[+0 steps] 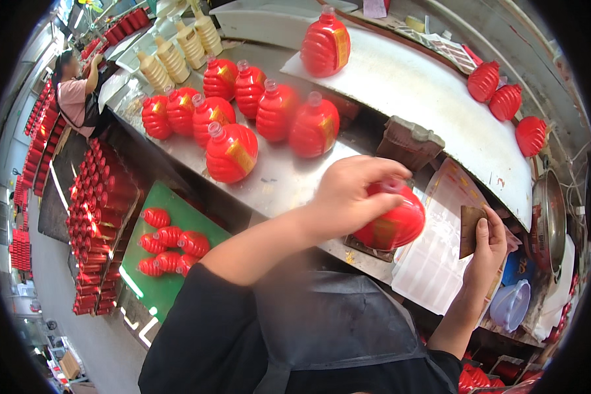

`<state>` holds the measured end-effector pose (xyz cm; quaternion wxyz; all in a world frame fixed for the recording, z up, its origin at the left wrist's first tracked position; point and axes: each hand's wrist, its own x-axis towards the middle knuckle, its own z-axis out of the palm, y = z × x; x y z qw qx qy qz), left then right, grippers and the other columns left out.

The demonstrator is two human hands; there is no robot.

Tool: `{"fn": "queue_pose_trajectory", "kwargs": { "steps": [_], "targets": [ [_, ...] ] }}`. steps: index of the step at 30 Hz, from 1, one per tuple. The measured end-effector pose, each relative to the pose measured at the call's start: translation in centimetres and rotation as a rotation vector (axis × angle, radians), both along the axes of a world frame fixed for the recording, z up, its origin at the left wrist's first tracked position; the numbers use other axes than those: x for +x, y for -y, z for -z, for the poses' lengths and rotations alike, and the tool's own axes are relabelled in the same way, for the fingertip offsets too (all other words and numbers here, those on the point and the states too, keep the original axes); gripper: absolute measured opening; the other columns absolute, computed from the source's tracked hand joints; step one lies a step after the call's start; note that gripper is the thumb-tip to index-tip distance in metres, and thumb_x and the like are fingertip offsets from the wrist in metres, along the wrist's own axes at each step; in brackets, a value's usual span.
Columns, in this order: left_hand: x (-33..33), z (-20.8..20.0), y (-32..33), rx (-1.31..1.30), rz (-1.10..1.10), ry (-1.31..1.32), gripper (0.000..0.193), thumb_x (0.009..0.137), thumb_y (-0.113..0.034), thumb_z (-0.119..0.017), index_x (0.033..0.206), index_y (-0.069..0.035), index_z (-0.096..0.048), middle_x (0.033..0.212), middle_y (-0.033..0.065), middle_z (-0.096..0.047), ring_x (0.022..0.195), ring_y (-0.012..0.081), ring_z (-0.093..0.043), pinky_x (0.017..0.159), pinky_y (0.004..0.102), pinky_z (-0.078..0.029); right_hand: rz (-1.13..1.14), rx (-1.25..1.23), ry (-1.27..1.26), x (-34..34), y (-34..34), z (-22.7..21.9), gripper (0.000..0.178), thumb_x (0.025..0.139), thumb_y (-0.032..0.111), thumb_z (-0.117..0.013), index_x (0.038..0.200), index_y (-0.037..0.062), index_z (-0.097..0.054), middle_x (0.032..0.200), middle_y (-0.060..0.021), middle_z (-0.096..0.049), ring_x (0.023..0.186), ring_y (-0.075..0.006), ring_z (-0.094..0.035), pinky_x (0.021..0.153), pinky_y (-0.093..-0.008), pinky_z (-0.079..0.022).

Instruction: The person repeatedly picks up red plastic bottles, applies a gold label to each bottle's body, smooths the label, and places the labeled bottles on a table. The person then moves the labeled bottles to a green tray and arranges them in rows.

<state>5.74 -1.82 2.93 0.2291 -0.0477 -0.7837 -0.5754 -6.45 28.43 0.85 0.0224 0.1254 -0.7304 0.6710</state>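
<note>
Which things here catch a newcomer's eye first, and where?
Likely the glossy red bottle right of centre, with the left hand at its neck. Next, the cluster of red bottles on the metal bench, up and left of it, then the green board at lower left bearing red containers.

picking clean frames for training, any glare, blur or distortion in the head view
Head view: fisheye bends the white board and blacks out the corners; also in it, glare whitens the metal worktop and streaks the lower edge of the green tabletop; a hazy smudge softens part of the grey apron.
</note>
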Motion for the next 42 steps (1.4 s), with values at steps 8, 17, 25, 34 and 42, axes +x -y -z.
{"fn": "queue_pose_trajectory", "kwargs": {
  "steps": [8, 17, 25, 34, 42],
  "targets": [
    [5.6, 2.2, 7.2, -0.170, -0.498, 0.048, 0.030, 0.091, 0.003, -0.074, 0.120, 0.002, -0.068, 0.107, 0.0071, -0.074, 0.099, 0.0130, -0.069, 0.091, 0.0277, -0.055, -0.152, -0.167, 0.325, -6.0, -0.6, -1.9, 0.019, 0.101, 0.013, -0.061, 0.114, 0.0014, -0.068, 0.099, -0.0045, -0.068, 0.088, -0.0126, -0.065, 0.079, -0.0268, -0.053],
    [6.7, 4.9, 10.9, -0.204, -0.823, 0.070, 0.022, 0.083, 0.001, -0.078, 0.104, 0.000, -0.072, 0.101, 0.0102, -0.074, 0.094, 0.0231, -0.071, 0.087, 0.0353, -0.055, 0.013, 0.556, -0.261, -20.3, 4.7, -7.4, 0.041, 0.095, 0.037, -0.068, 0.108, -0.0019, -0.072, 0.094, -0.0156, -0.074, 0.087, -0.0239, -0.071, 0.078, -0.0357, -0.054],
    [5.5, 3.9, 10.7, -0.358, -0.812, 0.002, 0.018, 0.086, 0.002, -0.067, 0.105, 0.001, -0.067, 0.112, 0.0159, -0.072, 0.108, 0.0318, -0.067, 0.101, 0.0422, -0.050, 0.366, 1.176, -0.500, -35.8, 9.9, -10.7, 0.066, 0.089, 0.043, -0.071, 0.137, 0.0007, -0.056, 0.119, -0.0269, -0.071, 0.111, -0.0445, -0.068, 0.094, -0.0500, -0.054],
    [4.4, 2.1, 9.1, -0.514, -0.825, -0.075, 0.015, 0.088, 0.005, -0.065, 0.103, 0.000, -0.064, 0.111, 0.0177, -0.070, 0.105, 0.0337, -0.064, 0.098, 0.0440, -0.050, 0.331, 1.299, -0.468, -46.2, 13.0, -7.7, 0.061, 0.100, 0.040, -0.060, 0.151, 0.0082, -0.049, 0.135, -0.0240, -0.066, 0.123, -0.0392, -0.064, 0.101, -0.0496, -0.051],
    [3.1, -0.7, 6.5, -0.645, -0.556, -0.218, 0.016, 0.089, 0.000, -0.067, 0.101, -0.006, -0.060, 0.102, 0.0138, -0.072, 0.097, 0.0331, -0.068, 0.090, 0.0447, -0.055, 0.264, 1.276, -0.634, -38.3, 12.3, -10.1, 0.030, 0.098, 0.027, -0.055, 0.111, 0.0016, -0.065, 0.107, -0.0219, -0.074, 0.103, -0.0425, -0.069, 0.090, -0.0527, -0.053]
  ]
}}
